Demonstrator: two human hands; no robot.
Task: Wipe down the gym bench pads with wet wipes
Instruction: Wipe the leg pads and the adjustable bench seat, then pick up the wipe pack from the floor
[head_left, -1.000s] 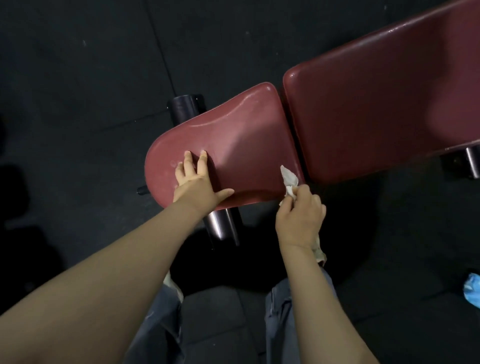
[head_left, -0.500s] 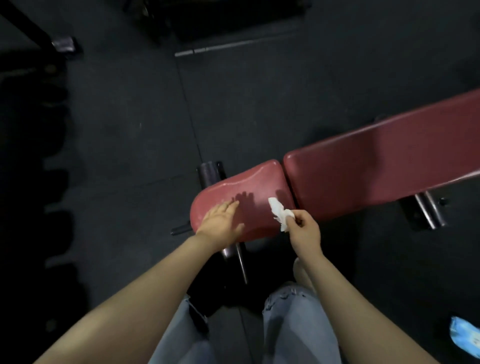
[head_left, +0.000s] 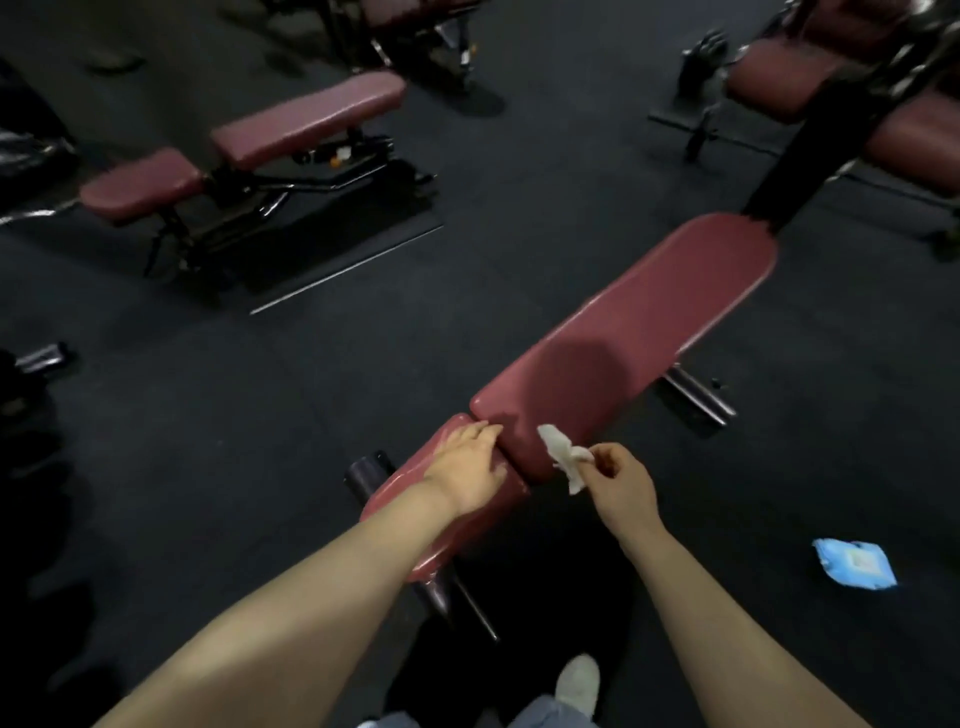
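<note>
Right now the left hand (head_left: 467, 470) rests flat, fingers straight, on the seat pad (head_left: 415, 499); the right hand (head_left: 621, 480) pinches a wet wipe (head_left: 563, 454) beside the back pad (head_left: 623, 343), probably wiped next.

The left hand (head_left: 467, 470) has slid from the seat pad's (head_left: 400, 486) outer end toward one o'clock, its fingertips now at the gap beside the long back pad (head_left: 623, 353). The right hand (head_left: 621, 480) has brought the wipe (head_left: 563, 454) up against that pad's near corner.
</note>
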